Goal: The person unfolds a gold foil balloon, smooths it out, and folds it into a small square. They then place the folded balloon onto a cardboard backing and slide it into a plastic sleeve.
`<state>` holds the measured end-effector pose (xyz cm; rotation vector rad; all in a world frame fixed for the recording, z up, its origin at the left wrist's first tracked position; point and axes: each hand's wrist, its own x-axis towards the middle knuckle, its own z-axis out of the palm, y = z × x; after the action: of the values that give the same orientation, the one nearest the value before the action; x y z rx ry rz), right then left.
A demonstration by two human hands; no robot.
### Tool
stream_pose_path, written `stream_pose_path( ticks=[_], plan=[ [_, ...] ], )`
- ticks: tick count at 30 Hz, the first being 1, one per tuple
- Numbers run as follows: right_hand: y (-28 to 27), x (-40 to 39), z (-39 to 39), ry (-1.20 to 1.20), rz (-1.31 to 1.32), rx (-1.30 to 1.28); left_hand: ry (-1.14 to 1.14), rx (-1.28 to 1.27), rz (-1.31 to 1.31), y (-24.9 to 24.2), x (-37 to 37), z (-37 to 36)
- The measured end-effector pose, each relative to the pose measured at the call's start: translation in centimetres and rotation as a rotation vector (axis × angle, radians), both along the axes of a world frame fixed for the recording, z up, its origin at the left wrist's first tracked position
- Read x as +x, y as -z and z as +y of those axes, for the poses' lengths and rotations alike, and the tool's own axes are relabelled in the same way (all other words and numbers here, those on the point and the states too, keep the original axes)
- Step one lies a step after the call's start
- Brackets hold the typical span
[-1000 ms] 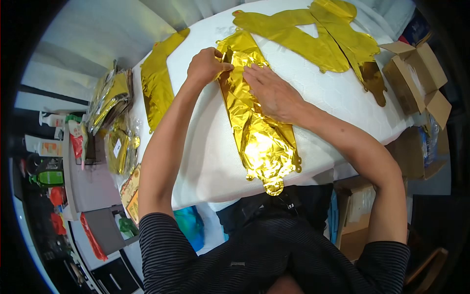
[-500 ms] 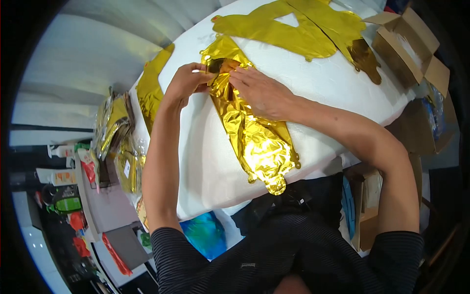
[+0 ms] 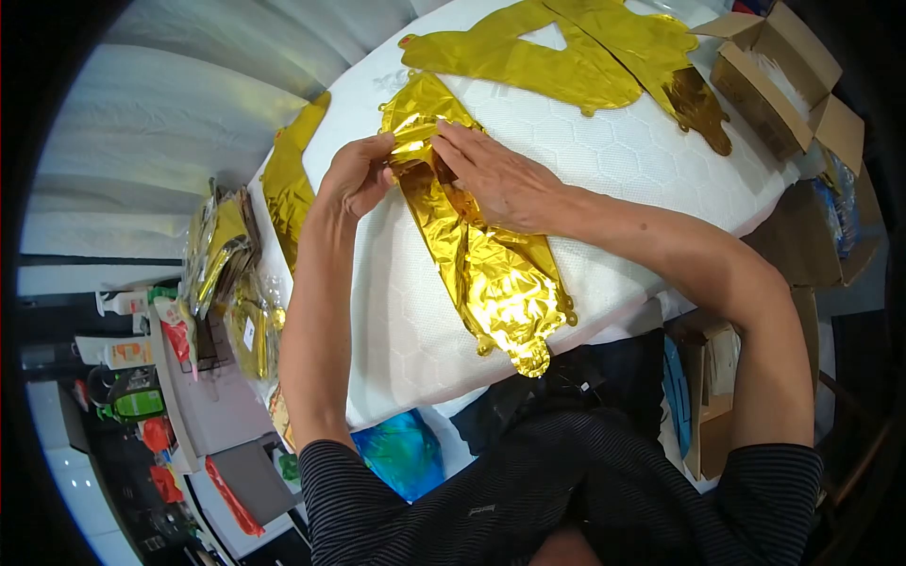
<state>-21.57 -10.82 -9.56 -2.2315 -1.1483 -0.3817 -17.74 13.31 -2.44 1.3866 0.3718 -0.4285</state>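
A crinkled gold foil balloon (image 3: 505,283), flat and folded lengthwise, lies on the white padded surface (image 3: 401,311). At its upper left edge my left hand (image 3: 359,174) pinches the foil between thumb and fingers. My right hand (image 3: 495,179) rests on top of the foil with fingers stretched out and pressing flat. The balloon's lower end, with small round tabs, points toward me near the front edge. Part of the foil's middle is hidden under my right hand.
More flat gold foil balloons (image 3: 528,61) lie at the back, and another gold foil piece (image 3: 291,179) at the left edge. Plastic-wrapped gold packs (image 3: 222,250) stand farther left. Open cardboard boxes (image 3: 769,90) stand at right. A blue shiny bag (image 3: 404,457) is below the front edge.
The upper fold of the foil has come down and been flattened, covering the dark opening. My left hand has shifted slightly downward; my right hand stays on the foil.
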Motion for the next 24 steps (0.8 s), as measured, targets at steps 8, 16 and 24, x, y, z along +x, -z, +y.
stream_pose_path(
  ticks=[8, 16, 24],
  plan=[
    [0.3, 0.0, -0.1, 0.010, -0.018, 0.041, 0.013, -0.040, -0.051, -0.9, -2.2, -1.6],
    [0.2, -0.3, -0.1, 0.050, -0.019, 0.040, -0.183, -0.217, -0.044, 1.2, -1.7, -1.6],
    [-0.4, -0.6, -0.1, 0.073, 0.016, 0.066, -0.043, -0.176, -0.082, 3.1, -0.6, -0.3]
  ],
)
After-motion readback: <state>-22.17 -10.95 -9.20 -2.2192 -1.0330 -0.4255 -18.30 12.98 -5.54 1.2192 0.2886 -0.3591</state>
